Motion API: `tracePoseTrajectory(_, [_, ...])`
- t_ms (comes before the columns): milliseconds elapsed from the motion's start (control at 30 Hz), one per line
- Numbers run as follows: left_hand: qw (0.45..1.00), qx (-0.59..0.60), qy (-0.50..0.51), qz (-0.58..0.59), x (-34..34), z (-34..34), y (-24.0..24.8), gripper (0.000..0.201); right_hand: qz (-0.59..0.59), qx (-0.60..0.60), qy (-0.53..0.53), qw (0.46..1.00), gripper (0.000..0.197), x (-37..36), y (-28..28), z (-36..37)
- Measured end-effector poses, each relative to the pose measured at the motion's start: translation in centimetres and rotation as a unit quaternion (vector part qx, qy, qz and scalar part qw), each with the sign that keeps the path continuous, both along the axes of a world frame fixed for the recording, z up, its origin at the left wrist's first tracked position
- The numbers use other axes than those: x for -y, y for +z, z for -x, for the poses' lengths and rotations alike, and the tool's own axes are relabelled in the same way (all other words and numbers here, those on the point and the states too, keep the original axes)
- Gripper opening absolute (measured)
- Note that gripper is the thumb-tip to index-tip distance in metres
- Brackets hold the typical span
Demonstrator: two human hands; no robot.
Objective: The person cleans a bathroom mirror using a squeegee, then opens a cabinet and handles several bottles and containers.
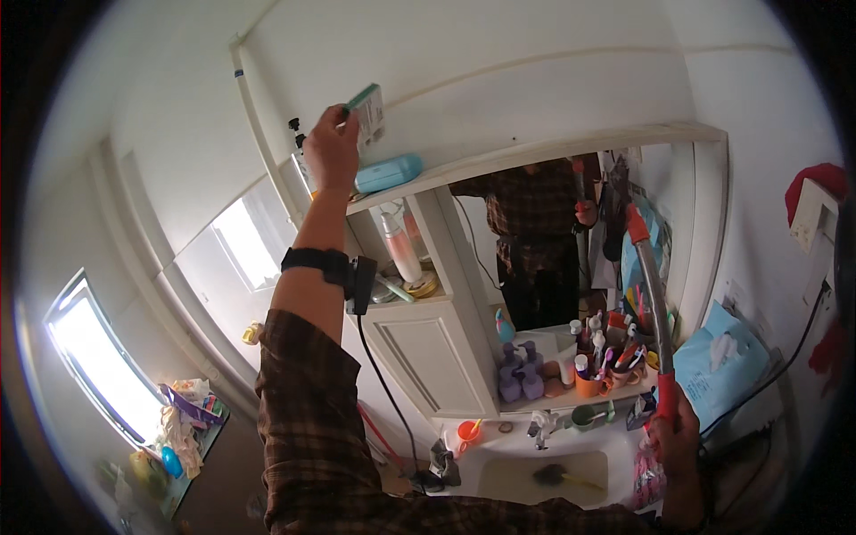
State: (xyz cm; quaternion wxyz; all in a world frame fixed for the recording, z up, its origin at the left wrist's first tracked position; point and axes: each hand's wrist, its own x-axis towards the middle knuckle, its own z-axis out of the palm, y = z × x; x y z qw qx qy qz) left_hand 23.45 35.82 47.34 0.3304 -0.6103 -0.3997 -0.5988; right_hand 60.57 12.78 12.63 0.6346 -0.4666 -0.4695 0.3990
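My left hand [332, 153] is raised above the cabinet's top ledge, its fingers closed on a small flat green-and-white box [369, 111]. Just below it on the ledge lies a light blue case [389, 173]. A bottle with a black pump [297, 134] stands beside my wrist, partly hidden. At the lower right my right hand [675, 432] grips the lower red handle of a long metal pole [656, 308]. The pole points upward in front of the mirror [526, 232]; its dark upper end is hard to make out.
Below the mirror, a shelf carries purple bottles [521, 379], an orange cup [588, 385] and toothbrushes. The sink [499, 477] holds a dark brush [551, 474] with a yellow handle. A blue bag [720, 366] hangs at right. A black cable [385, 392] runs down from my left wrist.
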Motion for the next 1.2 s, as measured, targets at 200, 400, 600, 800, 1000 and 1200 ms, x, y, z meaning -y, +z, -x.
tracePoseTrajectory(200, [0.892,0.225,-0.375,0.116,2.6,-0.1,-2.7,0.027,-0.031,-0.003,0.006,1.0,0.055,-0.8,-0.3,-0.2])
tracePoseTrajectory(400, [0.793,0.278,-0.506,0.194,6.8,0.6,-8.7,0.027,-0.033,0.012,0.019,0.999,0.055,-0.5,0.0,0.4])
tracePoseTrajectory(600, [0.715,0.361,-0.556,0.225,8.8,2.4,-16.5,0.026,-0.044,0.043,0.045,0.997,0.054,-0.1,0.1,0.9])
tracePoseTrajectory(800, [0.647,0.435,-0.567,0.266,10.8,2.1,-23.5,0.023,-0.021,0.056,0.042,0.997,0.052,1.0,0.9,1.2])
tracePoseTrajectory(1000, [0.564,0.521,-0.581,0.271,12.0,2.1,-29.2,0.019,-0.01,0.047,0.036,0.998,0.052,1.1,0.3,1.8])
tracePoseTrajectory(1200, [0.504,0.568,-0.592,0.271,13.4,1.6,-32.2,0.01,-0.011,0.096,0.029,0.995,0.049,1.5,-0.1,2.0])
